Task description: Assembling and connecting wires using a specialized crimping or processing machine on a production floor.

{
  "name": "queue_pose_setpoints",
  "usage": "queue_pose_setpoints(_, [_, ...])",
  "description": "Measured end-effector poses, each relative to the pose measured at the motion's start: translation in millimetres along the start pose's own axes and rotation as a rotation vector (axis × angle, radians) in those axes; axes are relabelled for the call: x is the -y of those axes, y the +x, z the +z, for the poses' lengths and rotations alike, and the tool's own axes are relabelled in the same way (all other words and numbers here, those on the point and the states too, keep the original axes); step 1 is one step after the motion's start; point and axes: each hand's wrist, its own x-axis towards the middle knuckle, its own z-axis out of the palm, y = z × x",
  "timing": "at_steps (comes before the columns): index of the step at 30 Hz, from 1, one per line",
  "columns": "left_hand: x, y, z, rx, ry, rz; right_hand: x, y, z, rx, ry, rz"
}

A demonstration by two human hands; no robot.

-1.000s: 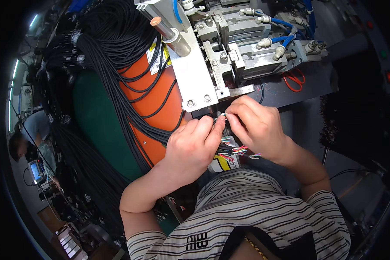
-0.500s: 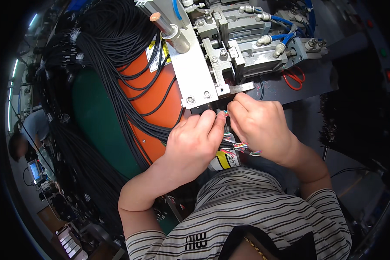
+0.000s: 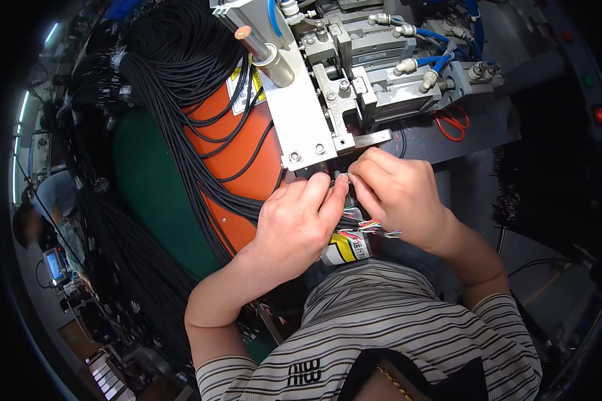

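Both my hands meet in front of the metal fixture, their fingertips almost touching. My left hand is closed, thumb against forefinger, pinching a cable end with thin wires that barely shows. My right hand pinches at the same wires from the other side; its fingertips partly cover them. Black cables run in from the left and pass beneath my left hand. Below the hands, several stripped cable ends fan out in red, white, green and other thin strands.
A metal fixture with pneumatic cylinders and blue hoses stands just ahead. Red-handled scissors lie to its right. A thick coil of black cables covers the orange surface at left. A person is at far left.
The coloured strands between my fingertips show less now, with a greyish bit there instead. My right hand has shifted slightly; the left keeps its pinch.
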Motion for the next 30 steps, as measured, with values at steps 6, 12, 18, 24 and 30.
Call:
queue_pose_setpoints(6, [-2.0,0.3,-1.0,-0.030,-0.002,-0.054,7.0,6.1,-4.3,0.089,-0.171,-0.024])
queue_pose_setpoints(12, [11.1,-14.0,-4.3,-0.088,-0.230,-0.125,-8.7,-1.6,6.2,0.031,0.345,0.222])
queue_pose_setpoints(18, [16.3,-38.2,-3.6,-0.121,-0.166,-0.199,-3.9,-3.2,8.2,-0.004,0.282,0.191])
queue_pose_setpoints(24, [18.1,-36.0,1.4,-0.161,-0.130,-0.156,-1.0,-6.8,14.5,-0.143,0.120,0.035])
queue_pose_setpoints(30, [15.4,-32.1,-1.2,-0.082,-0.023,-0.075,-1.0,-7.9,20.1,-0.210,0.144,0.014])
